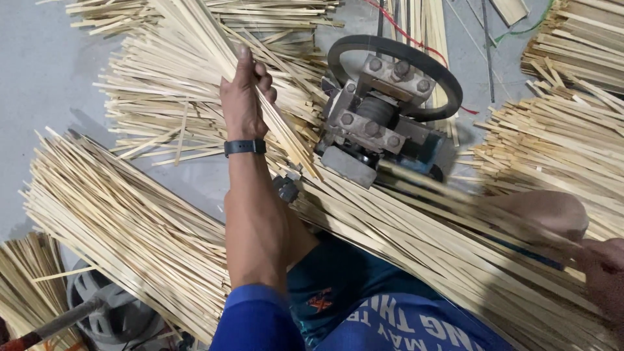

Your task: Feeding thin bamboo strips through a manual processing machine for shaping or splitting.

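Beside the machine (380,120), hands (244,97) on bamboo strips (286,130)

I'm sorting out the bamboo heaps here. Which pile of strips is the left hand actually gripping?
The fanned bundle at top centre, beside the belt-driven machine. The left hand closes around its strips; the other piles lie untouched on the floor.

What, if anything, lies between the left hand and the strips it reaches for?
Nothing visible does. The left hand already closes its grip on the bundle of bamboo strips, just left of the machine.
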